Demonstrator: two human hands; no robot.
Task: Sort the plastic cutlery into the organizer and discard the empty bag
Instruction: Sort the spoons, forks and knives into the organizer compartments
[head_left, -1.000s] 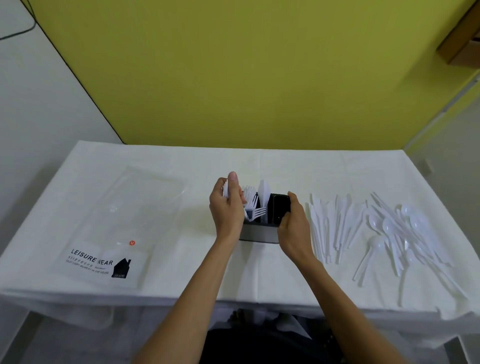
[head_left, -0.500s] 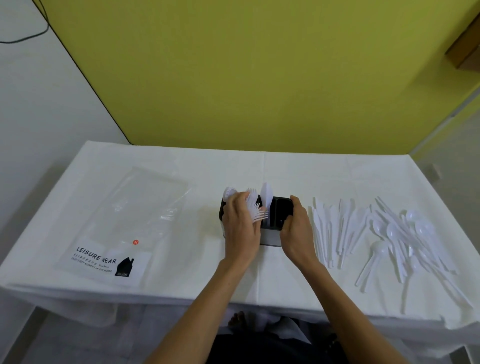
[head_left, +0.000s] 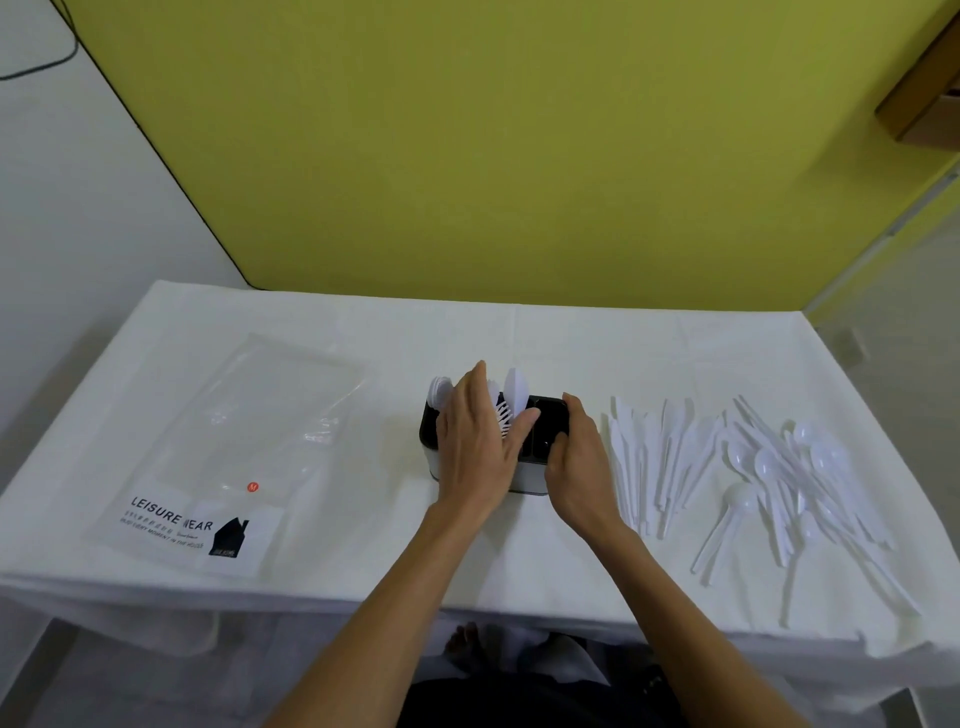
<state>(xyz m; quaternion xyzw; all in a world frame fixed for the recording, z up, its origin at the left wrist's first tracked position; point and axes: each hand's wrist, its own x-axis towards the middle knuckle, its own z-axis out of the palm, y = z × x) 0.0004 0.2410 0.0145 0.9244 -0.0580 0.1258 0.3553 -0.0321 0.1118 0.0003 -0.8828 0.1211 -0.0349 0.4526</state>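
Observation:
A black organizer (head_left: 546, 422) stands in the middle of the white table (head_left: 519, 343), with white forks (head_left: 503, 420) and spoons sticking out of its left compartments. My left hand (head_left: 475, 441) lies over those forks with straight, spread fingers pressing on them. My right hand (head_left: 579, 462) grips the organizer's right end, thumb on its near side. To the right lie a row of white knives (head_left: 654, 457) and a loose heap of white spoons (head_left: 789, 478). The empty clear bag (head_left: 228, 452) with "LEISURE WEAR" print lies flat at the left.
A yellow-green wall panel (head_left: 493, 145) rises behind the table. A wooden shelf corner (head_left: 924, 98) juts in at the top right. The table's front edge runs just below my forearms, and a bare foot (head_left: 462, 644) shows under it.
My left hand has moved right from the organizer's left end onto the forks, fingers now spread flat. The right hand has stayed on the organizer's right end.

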